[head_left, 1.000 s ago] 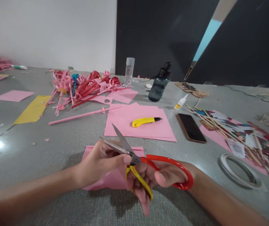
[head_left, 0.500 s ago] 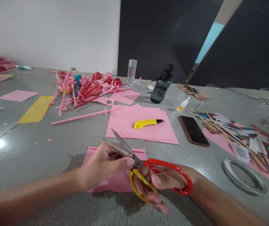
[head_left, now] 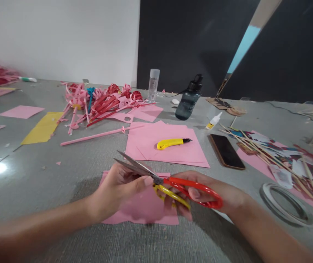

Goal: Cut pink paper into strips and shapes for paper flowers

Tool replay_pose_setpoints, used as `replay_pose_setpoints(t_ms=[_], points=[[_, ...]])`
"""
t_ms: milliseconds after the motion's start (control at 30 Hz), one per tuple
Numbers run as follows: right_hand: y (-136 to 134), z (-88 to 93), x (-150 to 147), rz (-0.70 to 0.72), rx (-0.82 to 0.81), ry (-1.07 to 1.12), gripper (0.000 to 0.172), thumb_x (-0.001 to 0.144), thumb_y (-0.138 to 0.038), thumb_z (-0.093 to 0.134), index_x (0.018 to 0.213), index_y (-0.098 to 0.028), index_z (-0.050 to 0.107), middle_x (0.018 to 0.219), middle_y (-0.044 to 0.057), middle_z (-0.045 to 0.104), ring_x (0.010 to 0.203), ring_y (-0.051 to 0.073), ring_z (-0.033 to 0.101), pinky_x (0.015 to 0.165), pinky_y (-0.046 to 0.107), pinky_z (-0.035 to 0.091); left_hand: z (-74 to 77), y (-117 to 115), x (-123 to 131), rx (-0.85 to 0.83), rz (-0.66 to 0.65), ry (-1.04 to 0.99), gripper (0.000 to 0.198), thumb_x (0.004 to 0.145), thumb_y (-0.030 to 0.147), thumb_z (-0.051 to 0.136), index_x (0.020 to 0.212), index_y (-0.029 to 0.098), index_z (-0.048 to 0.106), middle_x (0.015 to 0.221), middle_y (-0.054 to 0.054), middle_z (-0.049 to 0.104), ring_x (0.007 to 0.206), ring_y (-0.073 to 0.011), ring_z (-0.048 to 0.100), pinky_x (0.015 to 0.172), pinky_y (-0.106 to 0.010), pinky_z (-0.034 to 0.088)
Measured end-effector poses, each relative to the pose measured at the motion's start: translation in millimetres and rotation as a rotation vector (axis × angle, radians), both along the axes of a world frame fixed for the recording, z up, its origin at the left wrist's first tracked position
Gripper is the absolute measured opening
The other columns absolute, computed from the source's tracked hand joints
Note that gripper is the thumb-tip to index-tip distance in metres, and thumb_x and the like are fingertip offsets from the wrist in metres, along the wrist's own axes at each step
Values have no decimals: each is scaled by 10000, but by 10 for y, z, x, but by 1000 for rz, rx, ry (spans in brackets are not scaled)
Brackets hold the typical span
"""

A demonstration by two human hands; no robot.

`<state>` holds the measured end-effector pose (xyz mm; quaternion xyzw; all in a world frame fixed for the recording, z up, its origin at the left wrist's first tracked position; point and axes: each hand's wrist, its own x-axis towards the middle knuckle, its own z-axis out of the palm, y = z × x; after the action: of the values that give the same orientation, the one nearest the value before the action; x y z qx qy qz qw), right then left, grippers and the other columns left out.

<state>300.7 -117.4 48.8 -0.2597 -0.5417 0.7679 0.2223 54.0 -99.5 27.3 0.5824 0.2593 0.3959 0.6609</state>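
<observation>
A pair of scissors (head_left: pixel 158 179) with one red and one yellow handle is between my two hands, above the table. My left hand (head_left: pixel 122 190) pinches it near the pivot, thumb on top, with the slightly parted blades pointing up and left. The fingers of my right hand (head_left: pixel 200 190) are around and through the handles, partly hidden by the red loop. Below the scissors a folded pink paper (head_left: pixel 145 212) lies on the table. Beyond it sits a stack of pink sheets (head_left: pixel 170 155) with a yellow box cutter (head_left: pixel 173 143) on top.
Pink and red paper flowers (head_left: pixel 104 102) are heaped at the back left. A dark water bottle (head_left: pixel 188 98), a clear bottle (head_left: pixel 153 86), and a glue bottle (head_left: pixel 214 121) stand behind. To the right lie a phone (head_left: pixel 227 151), sticks with scraps (head_left: pixel 279 157), and a tape roll (head_left: pixel 286 204).
The scissors have turned flatter, and their blades have come closer together. My right hand has moved up and its fingers have closed more around the handles.
</observation>
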Motion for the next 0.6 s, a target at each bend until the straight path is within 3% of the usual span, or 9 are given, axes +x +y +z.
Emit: replay_pose_setpoints(t_ms=[100, 200, 267, 367, 467, 600], points=[[96, 40, 257, 11, 6, -62, 514, 860, -542, 698, 1143, -112, 695, 937, 102, 743, 515, 55, 477, 493, 195, 365, -8, 32, -19, 35, 7, 125, 213, 866, 357, 754, 952, 163, 740, 851, -41, 723, 765, -132, 631, 667, -227, 504], [182, 39, 714, -14, 96, -33, 471, 900, -494, 670, 1218, -146, 683, 892, 87, 765, 468, 57, 440, 425, 180, 331, -24, 64, -71, 109, 49, 356, 257, 886, 387, 718, 1034, 177, 732, 917, -54, 724, 806, -152, 635, 690, -255, 499], [213, 56, 1050, -144, 110, -85, 420, 918, -440, 670, 1272, -214, 674, 867, 56, 768, 457, 44, 411, 413, 151, 302, -32, 95, -119, 241, 91, 515, 188, 941, 326, 635, 1061, 215, 730, 986, -45, 726, 864, -158, 643, 734, -271, 494], [223, 111, 1430, -131, 29, -300, 498, 805, -566, 742, 1137, -196, 757, 800, 74, 768, 426, 43, 412, 380, 160, 294, -51, 177, -193, 492, 122, 703, 197, 964, 228, 565, 1075, 251, 726, 1071, -27, 715, 972, -170, 640, 818, -296, 489], [220, 146, 1594, -179, 6, -527, 532, 808, -649, 686, 1080, -203, 784, 732, 83, 755, 408, 44, 428, 374, 165, 274, -89, 279, -252, 672, 111, 877, 178, 978, 226, 547, 1018, 244, 719, 1046, -18, 702, 994, -187, 630, 863, -337, 477], [221, 122, 1628, -164, 73, -726, 457, 856, -601, 660, 1107, -236, 773, 727, 66, 733, 417, 59, 426, 394, 189, 325, -140, 342, -299, 767, 49, 1032, 173, 1014, 288, 519, 977, 242, 682, 1017, -11, 668, 953, -194, 612, 813, -348, 466]])
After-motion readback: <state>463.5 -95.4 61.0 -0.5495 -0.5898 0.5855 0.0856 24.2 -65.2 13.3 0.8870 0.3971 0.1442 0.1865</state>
